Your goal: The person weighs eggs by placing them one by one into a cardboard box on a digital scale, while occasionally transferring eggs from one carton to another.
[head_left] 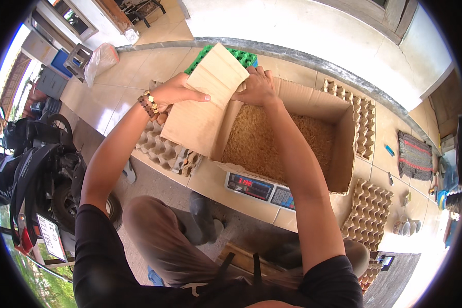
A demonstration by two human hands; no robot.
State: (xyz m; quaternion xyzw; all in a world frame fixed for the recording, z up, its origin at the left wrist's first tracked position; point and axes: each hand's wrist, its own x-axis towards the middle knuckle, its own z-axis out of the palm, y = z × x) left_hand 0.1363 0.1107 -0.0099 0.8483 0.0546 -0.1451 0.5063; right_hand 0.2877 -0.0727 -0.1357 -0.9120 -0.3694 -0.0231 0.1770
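A cardboard box [343,149] stands on a digital scale [249,186] with a lit red display. Loose tan husk-like material [251,138] lies inside it. From the box's left side a wide cardboard flap [197,120] leans outward. My left hand [174,93] grips the flap's left edge, thumb on top and the other fingers hidden beneath. At the flap's far right edge, by the box's far left corner, my right hand [256,87] is closed on the cardboard with bent fingers. Partly under the flap sits a pulp egg tray [161,145], with a few brown eggs [161,118] showing.
Behind the flap is a green plastic egg tray [241,56]. Pulp egg trays [364,120] lie beyond the box's right side, and another egg tray [369,213] lies nearer. A woven mat [415,156] is at the far right. A motorcycle [46,174] stands left of the tiled ledge.
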